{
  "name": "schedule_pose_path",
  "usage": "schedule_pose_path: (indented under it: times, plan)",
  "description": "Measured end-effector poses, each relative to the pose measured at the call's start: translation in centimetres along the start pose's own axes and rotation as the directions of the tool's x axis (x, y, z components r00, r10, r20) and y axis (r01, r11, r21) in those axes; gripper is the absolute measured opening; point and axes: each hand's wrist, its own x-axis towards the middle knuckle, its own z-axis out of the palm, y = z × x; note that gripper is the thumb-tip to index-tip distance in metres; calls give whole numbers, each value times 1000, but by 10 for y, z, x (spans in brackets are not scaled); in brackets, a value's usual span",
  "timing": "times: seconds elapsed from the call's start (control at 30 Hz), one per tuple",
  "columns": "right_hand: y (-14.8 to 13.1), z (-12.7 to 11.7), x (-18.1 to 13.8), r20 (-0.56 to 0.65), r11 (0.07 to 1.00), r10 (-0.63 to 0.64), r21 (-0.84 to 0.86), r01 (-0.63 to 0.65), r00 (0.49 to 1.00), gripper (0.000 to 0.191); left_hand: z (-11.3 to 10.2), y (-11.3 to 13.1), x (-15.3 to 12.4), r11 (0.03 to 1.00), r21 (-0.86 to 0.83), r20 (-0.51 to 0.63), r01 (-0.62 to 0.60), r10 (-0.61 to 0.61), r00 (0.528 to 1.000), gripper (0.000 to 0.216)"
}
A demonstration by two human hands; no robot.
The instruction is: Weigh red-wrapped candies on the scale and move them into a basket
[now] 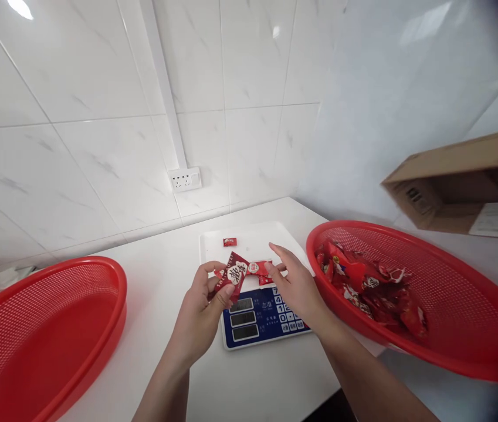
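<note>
Far left: a red mesh basket (46, 328) on the white table (165, 275), with crumpled white paper (4, 276) behind its rim. On the wall above, a white socket (185, 179).

Centre: a weighing scale (255, 319) with a white platter and a blue keypad panel. 1 small red sweet (230, 241) alone near the platter's back edge.

Over the scale's front, the left hand (202, 308), fingers curled shut around a small fan of red packets (231, 278). Thumb pressed on top, long axes slanting up and to the right, away from the palm. Just right of that fan, touching or overlapping it, a labelled packet (257, 268). Roughly level, long axis running left to right between the 2 hands.

At that packet's right end, the right hand (296, 284), fingers stretched nearly straight and pointing left, 1 fingertip against the wrapper. Pinched or merely touched: impossible to tell. Nearer to the labelled packet than the left hand's grip, and directly to its right.

Further right: a 2nd red basket (464, 328), just beside the right wrist, with a heap of wrapped packets (376, 287) in its near-left part. Behind it, a cardboard box (460, 181) with its open side toward the camera.
</note>
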Motion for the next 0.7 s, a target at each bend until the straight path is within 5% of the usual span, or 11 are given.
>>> schedule_pose_path:
  times: [0.1, 0.17, 0.27, 0.4, 0.53, 0.6, 0.7]
  plan:
    - [-11, -9, -6, 267, 973, -53, 230, -10, 962, 36, 0, -2, 0, 997, -23, 210, 69, -63, 976, 20]
    - [-17, -14, -12, 490, 950, -89, 305, -74, 867, 35, 0, -2, -1, 996, 43, 312, 79, -88, 946, 16]
    - [-22, -18, -19, 597, 949, -73, 287, -128, 799, 34, 4, -3, -1, 996, 72, 354, 59, -81, 932, 16]
    - [-22, -15, -17, 439, 968, -68, 245, -46, 896, 36, 9, -8, 3, 999, -5, 246, 34, -31, 969, 19]
    - [-12, -14, 5, 145, 993, 15, 113, -32, 989, 35, 7, -9, 6, 999, 54, 44, -8, 5, 999, 26]
    - [-2, -13, 19, 20, 999, 15, -41, -15, 1000, 35, 4, -8, 6, 996, 92, -10, -17, 18, 1000, 27]
    - [12, -9, 36, -8, 977, -2, -216, 0, 1000, 34, -1, -6, 6, 991, 132, -48, -18, 24, 999, 29]
